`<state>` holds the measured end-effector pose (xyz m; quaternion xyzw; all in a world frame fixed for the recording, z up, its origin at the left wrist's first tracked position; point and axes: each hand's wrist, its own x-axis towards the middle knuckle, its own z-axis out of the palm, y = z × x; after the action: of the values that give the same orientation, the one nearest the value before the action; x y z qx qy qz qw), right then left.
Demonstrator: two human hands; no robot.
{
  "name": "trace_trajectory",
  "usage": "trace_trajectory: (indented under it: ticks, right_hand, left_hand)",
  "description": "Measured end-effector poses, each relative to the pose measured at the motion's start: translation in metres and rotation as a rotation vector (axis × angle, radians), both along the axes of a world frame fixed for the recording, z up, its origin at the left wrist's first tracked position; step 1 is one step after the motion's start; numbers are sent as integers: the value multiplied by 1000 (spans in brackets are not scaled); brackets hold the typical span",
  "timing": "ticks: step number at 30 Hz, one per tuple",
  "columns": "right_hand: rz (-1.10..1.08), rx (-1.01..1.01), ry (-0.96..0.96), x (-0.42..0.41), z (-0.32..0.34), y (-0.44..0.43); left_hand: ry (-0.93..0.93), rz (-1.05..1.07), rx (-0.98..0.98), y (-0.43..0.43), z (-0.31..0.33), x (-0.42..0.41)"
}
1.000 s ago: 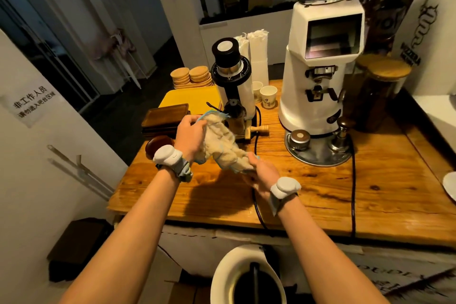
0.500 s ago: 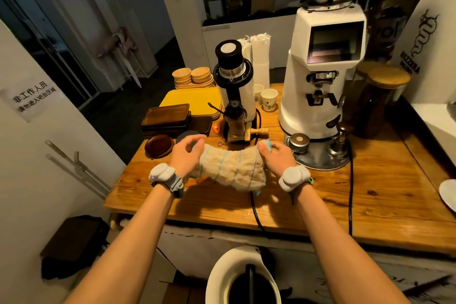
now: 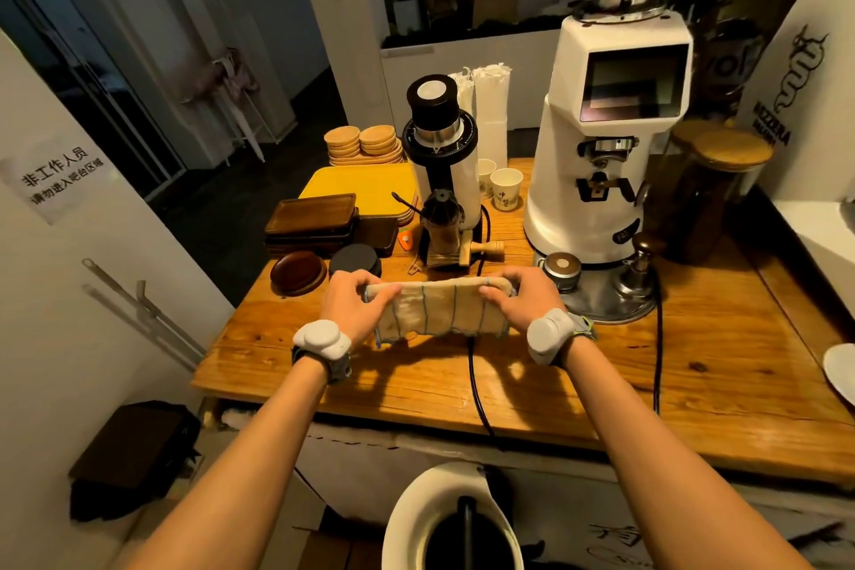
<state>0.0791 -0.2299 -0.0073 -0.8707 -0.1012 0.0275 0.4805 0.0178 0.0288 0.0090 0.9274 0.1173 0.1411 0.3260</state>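
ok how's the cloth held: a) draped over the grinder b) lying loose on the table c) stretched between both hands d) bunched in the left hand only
c: the left hand and right hand each grip one end of the cloth, spread between them.

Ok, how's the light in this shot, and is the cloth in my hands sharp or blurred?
Head view: warm, dim light; the cloth, the left hand and the right hand look sharp and cast dark shadows on the wooden table beneath. Head view: straight lines bow near the edges from the wide lens, and the room at left is dark.
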Motion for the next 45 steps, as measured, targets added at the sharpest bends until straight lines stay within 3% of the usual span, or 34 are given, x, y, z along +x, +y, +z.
trace_trajectory:
  ticks: [2,7,13,17,21,24,28,34,38,41,45]
  right_hand:
    - [-23,-70,-23,1,-1,0]
    - [-78,-69,83,-3,-1,10]
    - [-48,21,256,-12,-7,34]
    - [-12,190,391,-15,-11,44]
    - [-39,318,562,-14,-9,43]
    - [-75,553,742,-14,-17,44]
    - [-123,694,756,-20,-18,51]
    - [-82,821,783,-23,-21,61]
    - [-72,778,805,-27,-27,65]
    - [-109,612,785,-27,-39,65]
    - [-106,286,676,-25,-59,59]
  left_hand:
    - [-7,-8,-25,-2,0,4]
    - [-1,77,-308,-16,7,11]
    - [-36,174,-270,-48,6,17]
    - [50,-12,-297,-75,1,11]
    - [211,-131,-444,-84,-4,1]
    - [228,-77,-509,-78,-8,-3]
    - [124,139,-348,-60,-23,-7]
    - [442,138,-444,-45,-50,-8]
    - [420,164,-713,-37,-60,2]
    - [341,231,-680,-32,-59,5]
    - [336,126,-539,-29,-66,4]
